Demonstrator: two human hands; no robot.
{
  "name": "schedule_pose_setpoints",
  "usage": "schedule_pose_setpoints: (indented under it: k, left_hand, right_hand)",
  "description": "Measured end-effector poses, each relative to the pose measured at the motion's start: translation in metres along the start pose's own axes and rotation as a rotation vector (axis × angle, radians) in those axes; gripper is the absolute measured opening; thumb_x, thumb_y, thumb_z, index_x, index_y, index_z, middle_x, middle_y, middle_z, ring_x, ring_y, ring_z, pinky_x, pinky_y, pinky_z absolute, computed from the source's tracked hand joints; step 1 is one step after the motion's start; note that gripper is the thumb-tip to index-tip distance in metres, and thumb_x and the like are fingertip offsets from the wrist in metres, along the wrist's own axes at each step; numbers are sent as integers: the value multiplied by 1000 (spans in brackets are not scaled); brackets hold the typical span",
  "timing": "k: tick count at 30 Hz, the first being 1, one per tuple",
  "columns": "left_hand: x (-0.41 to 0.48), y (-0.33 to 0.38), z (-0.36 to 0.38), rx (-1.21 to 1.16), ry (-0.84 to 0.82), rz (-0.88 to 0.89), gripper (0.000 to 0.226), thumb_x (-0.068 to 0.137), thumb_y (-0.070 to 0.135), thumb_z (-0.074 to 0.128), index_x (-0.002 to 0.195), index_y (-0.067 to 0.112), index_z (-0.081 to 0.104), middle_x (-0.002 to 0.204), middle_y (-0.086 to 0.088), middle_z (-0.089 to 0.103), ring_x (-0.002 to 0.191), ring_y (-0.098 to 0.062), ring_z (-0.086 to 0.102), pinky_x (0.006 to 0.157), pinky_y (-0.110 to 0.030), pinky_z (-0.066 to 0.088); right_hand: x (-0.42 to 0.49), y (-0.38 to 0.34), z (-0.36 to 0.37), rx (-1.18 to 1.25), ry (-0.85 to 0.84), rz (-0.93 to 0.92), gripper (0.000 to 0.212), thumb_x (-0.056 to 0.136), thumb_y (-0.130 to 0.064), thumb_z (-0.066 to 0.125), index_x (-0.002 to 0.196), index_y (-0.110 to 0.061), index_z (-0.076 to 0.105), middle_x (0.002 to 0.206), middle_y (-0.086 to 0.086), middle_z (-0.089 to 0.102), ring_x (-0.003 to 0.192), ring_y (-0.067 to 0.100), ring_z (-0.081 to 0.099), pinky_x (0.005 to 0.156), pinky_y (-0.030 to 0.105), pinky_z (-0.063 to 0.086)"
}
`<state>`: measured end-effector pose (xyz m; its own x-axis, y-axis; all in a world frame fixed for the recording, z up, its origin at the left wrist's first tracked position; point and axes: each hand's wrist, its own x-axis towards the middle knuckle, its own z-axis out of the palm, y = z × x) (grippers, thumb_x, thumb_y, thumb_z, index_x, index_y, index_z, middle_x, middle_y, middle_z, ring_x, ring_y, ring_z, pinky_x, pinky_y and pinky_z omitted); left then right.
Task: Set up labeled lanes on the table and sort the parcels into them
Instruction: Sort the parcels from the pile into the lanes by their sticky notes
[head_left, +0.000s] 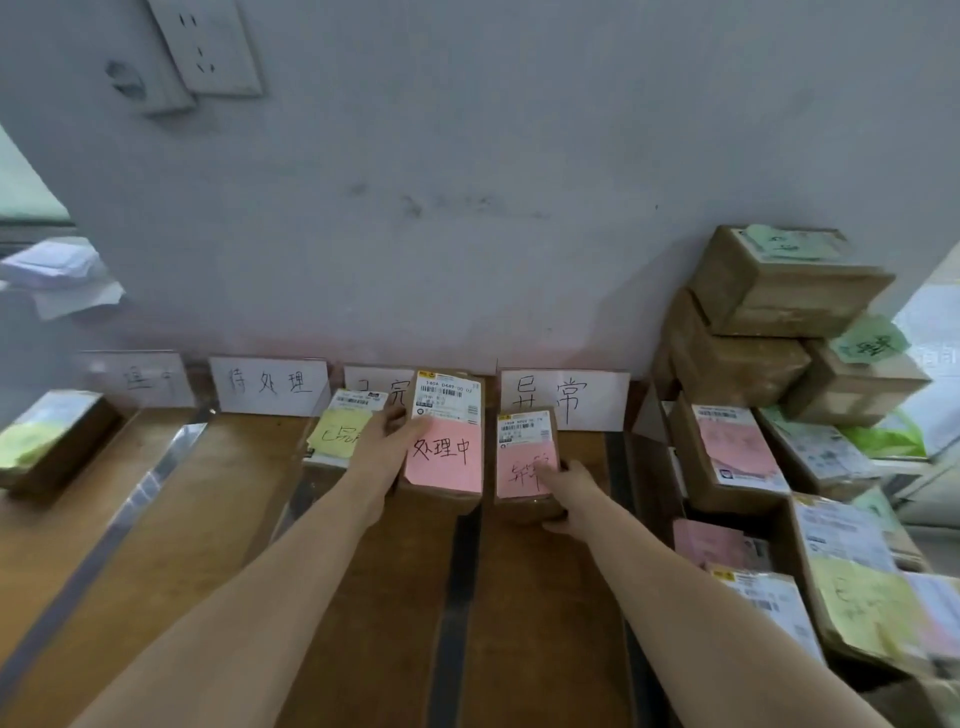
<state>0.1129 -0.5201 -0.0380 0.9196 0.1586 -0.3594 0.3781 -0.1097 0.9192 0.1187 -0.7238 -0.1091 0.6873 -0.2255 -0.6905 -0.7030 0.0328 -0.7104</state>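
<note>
Left hand (387, 439) grips the larger parcel (447, 462) at the table's (234, 493) far edge. Right hand (566, 486) clasps the smaller parcel (519, 447).

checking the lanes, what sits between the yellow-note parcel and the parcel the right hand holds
The 处理中 parcel, with its pink note, held by the left hand; the head view shows it.

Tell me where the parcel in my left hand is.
Head view, centre: the left hand grips the tall parcel by the third lane sign, between a yellow-note parcel and a pink-note parcel under the right hand.
</note>
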Motion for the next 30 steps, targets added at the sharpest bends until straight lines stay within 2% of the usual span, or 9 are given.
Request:
schedule_pose_setpoints:
  k: [6,11,14,17,20,23,25,27,30]
  left_hand:
    - [12,-1,4,5,-13,-25,54,89,25,64,138,17,42,105,-10,68,81,-18,67,61,-26,51]
    - [11,-1,9,9,-16,-40,50,90,25,63,135,19,43,98,-8,69,81,-18,67,62,-27,51]
    - [6,4,10,39,-27,-25,49,91,24,62,136,18,42,93,-4,68,79,-15,67,59,-25,50]
    - [-2,12,4,36,-25,-1,51,91,23,61,138,17,41,90,0,69,76,-12,67,53,-22,50]
    - [-12,25,-9,40,16,30,47,93,26,59,136,19,41,88,1,68,74,-9,65,50,-20,47]
    - [-22,35,-32,34,47,43,48,94,29,57,138,21,39,99,-6,69,80,-14,64,58,-25,47]
    - [-27,40,-52,22,66,62,48,94,29,57,138,20,38,101,-7,68,86,-19,66,68,-36,55]
    - [-32,42,-76,-8,94,68,47,94,29,56,137,20,38,101,-7,68,91,-23,66,82,-46,56]
    - [-41,36,-117,-77,102,76,48,95,29,56,138,23,37,98,-5,67,89,-21,67,78,-41,57]
  right_hand:
    - [22,5,10,-110,3,-19,38,98,-24,54,133,-15,43,127,9,55,123,32,49,95,48,48]
    - [30,6,2,-328,55,-126,33,97,-25,55,127,-15,47,124,9,57,111,26,56,78,34,49]
    - [30,-1,-9,-590,188,-250,32,93,-35,55,121,-19,52,122,8,57,108,28,58,86,39,52]
    - [10,-27,-8,-656,253,-493,31,96,-34,51,123,-20,54,122,8,56,103,26,60,85,38,55]
    - [-29,-60,13,-593,99,-696,38,100,-32,48,135,-16,50,131,4,57,113,21,58,89,29,48]
    - [-65,-78,46,-542,-144,-731,47,100,-41,45,141,-17,44,136,3,56,123,24,53,100,37,46]
    - [-81,-83,67,-531,-293,-730,54,98,-46,46,144,-20,38,136,4,57,122,24,55,96,41,50]
    - [-95,-86,87,-553,-398,-733,61,96,-46,51,148,-22,30,139,3,54,119,21,57,89,34,52]
    - [-114,-88,123,-527,-493,-718,70,92,-42,59,151,-25,24,137,3,56,112,20,61,85,34,54]
